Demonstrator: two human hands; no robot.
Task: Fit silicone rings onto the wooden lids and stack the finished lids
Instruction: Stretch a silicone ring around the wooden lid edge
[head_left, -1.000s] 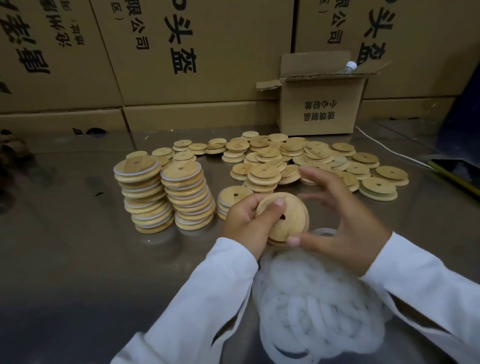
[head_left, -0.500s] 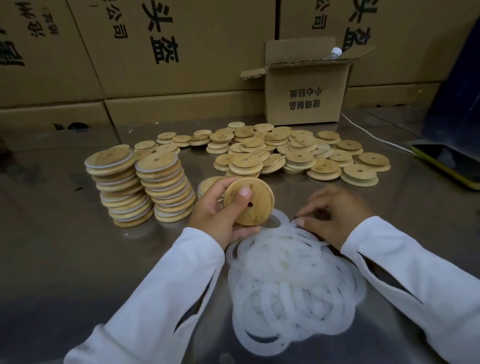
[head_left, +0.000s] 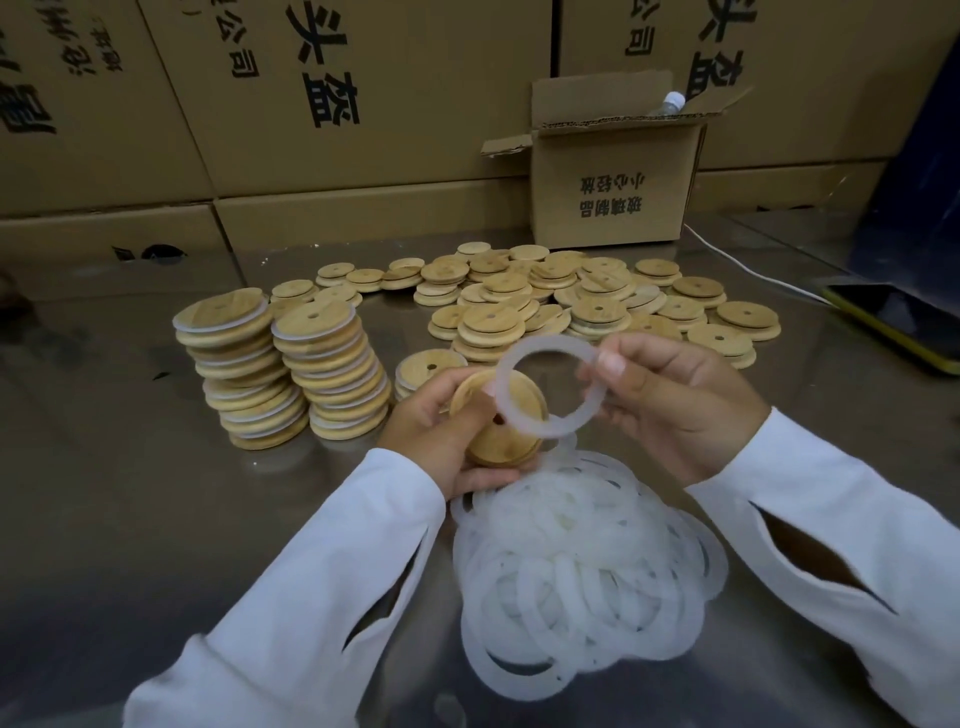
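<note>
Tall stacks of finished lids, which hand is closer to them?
Left. The left hand, holding a lid, is just beside the stacks; the right hand, pinching a ring, is farther away, past the lid.

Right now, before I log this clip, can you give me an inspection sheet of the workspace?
Surface: reflective metal table.
Job's things: two tall stacks of ringed lids at left; loose lids spread behind; pile of rings nearest the person.
Clutter: phone at right; bottle in the small open box.
Grips: left hand holds a wooden lid; right hand pinches a silicone ring in front of it, not fitted.
Cables: white cable from the box toward the phone.
Surroundings: printed cartons behind.
</note>
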